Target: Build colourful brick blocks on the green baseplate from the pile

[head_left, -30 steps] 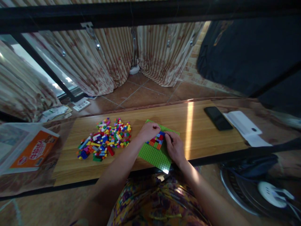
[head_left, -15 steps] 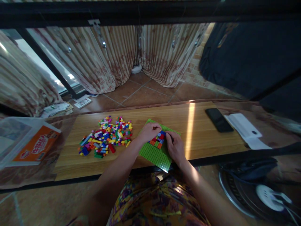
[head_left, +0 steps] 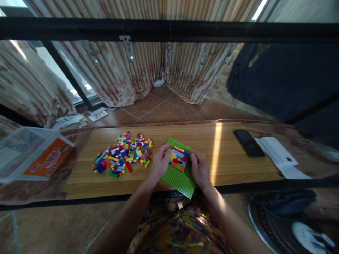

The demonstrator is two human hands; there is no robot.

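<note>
A green studded baseplate [head_left: 180,181] lies at an angle on the wooden board in front of me. Near its middle is a patch of small bricks [head_left: 179,160] in red, orange, yellow and blue tones. At the left edge of this patch, my left hand [head_left: 159,163] has its fingers bent together; whatever is between them is hidden. My right hand [head_left: 200,170] is over the plate's right side, thumb and fingers closed at the end of a dark blue brick [head_left: 186,154] on the patch's upper right corner.
Left of the plate spreads a pile of loose coloured bricks [head_left: 124,153]. A clear plastic box [head_left: 26,141] with an orange label stands at the far left. On the right lie a black phone [head_left: 249,143] and a white object [head_left: 275,151]. A dark rail [head_left: 238,185] runs along the near edge.
My left hand has moved from over the top of the brick patch to its left side, uncovering a yellow and red upper edge. My right hand stays by the blue brick. The view has tilted slightly.
</note>
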